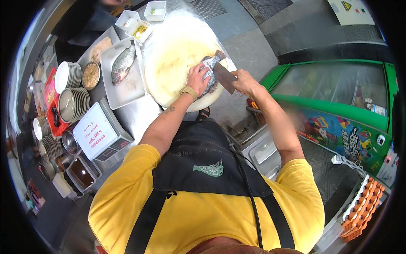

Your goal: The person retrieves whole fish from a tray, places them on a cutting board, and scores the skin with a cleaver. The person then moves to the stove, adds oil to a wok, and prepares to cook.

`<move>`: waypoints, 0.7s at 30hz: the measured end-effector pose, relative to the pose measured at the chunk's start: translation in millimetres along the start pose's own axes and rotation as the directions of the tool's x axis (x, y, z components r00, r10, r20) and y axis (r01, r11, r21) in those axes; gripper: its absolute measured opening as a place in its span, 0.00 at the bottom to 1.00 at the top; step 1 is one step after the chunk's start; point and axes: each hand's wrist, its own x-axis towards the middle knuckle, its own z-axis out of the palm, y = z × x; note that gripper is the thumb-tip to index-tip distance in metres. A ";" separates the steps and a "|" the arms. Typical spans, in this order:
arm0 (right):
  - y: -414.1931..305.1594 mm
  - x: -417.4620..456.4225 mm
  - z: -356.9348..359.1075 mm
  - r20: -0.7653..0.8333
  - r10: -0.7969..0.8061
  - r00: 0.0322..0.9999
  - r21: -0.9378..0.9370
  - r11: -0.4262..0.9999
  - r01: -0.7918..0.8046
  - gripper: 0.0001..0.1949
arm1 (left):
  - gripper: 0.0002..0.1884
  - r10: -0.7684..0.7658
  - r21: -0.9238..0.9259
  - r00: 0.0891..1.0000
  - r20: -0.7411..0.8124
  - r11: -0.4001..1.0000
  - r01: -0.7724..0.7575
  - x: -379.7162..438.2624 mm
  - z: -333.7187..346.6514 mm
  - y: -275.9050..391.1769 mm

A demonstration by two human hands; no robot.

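A whole fish (209, 70) lies on a large round chopping board (168, 63), its tail toward the board's far right edge. My left hand (198, 78), with a watch on the wrist, presses flat on the fish's body, fingers spread. My right hand (245, 83) grips a cleaver (224, 76) by its handle. The broad blade is beside the fish's right side near the tail; whether its edge touches the fish cannot be told. Left of the board, a second whole fish (123, 63) lies in a white plastic tray (127, 100).
Small white tubs (155, 11) stand beyond the board. Stacked plates (74, 104), a bowl of crumbly brown food (91, 75) and a scale (98, 133) are at the left. On the right are a green chest freezer (330, 103) and egg trays (363, 209). Part of a person (92, 25) shows at the upper left.
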 end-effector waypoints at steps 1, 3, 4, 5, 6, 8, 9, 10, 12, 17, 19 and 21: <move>9.3 -1.8 1.0 -0.034 0.001 0.999 0.152 0.988 0.004 0.30 | 0.23 0.000 -0.003 1.000 0.000 1.000 0.000 2.3 -1.5 3.6; 29.8 -7.7 0.4 -0.099 0.010 0.995 0.439 0.898 0.035 0.31 | 0.28 0.045 0.096 0.999 -0.030 0.995 -0.042 -8.1 -13.1 18.2; 43.9 -11.5 1.5 -0.186 0.055 0.981 0.527 0.848 0.053 0.32 | 0.30 0.070 0.145 0.997 -0.044 0.987 -0.063 -13.0 -22.6 29.5; 59.9 -16.6 3.7 -0.265 0.107 0.958 0.607 0.791 0.079 0.32 | 0.32 0.046 0.202 0.999 0.013 0.978 -0.048 -15.8 -32.5 42.5; 74.0 -22.3 5.3 -0.338 0.175 0.925 0.679 0.725 0.111 0.33 | 0.34 0.024 0.255 0.997 0.074 0.966 -0.042 -17.6 -40.6 57.8; 90.0 -27.6 8.5 -0.272 0.168 0.948 0.764 0.636 0.106 0.33 | 0.35 0.060 0.447 0.991 0.115 0.888 -0.106 -24.3 -36.6 65.5; 95.9 -31.1 12.9 -0.240 0.163 0.957 0.802 0.589 0.100 0.33 | 0.34 0.040 0.518 0.989 0.141 0.848 -0.108 -25.9 -23.9 60.3; 98.3 -35.5 21.9 -0.240 0.192 0.952 0.854 0.508 0.112 0.32 | 0.34 0.017 0.588 0.987 0.163 0.801 -0.111 -24.5 -12.3 54.6; 101.8 -47.6 26.1 -0.249 0.239 0.939 0.889 0.441 0.123 0.32 | 0.29 0.035 0.718 0.975 0.220 0.670 -0.186 -16.8 0.6 42.1; 134.5 -72.5 30.4 -0.285 0.280 0.917 0.934 0.296 0.200 0.28 | 0.17 -0.022 0.386 0.962 0.272 0.918 -0.088 50.1 -59.1 36.8; 143.4 -87.6 30.7 -0.283 0.315 0.906 0.935 0.301 0.188 0.27 | 0.11 -0.219 0.152 0.886 0.408 0.974 0.171 81.8 -97.0 36.1; 156.5 -96.0 34.2 -0.264 0.319 0.910 0.946 0.271 0.180 0.26 | 0.10 -0.276 -0.311 0.735 0.620 0.773 0.553 108.3 -115.7 -5.5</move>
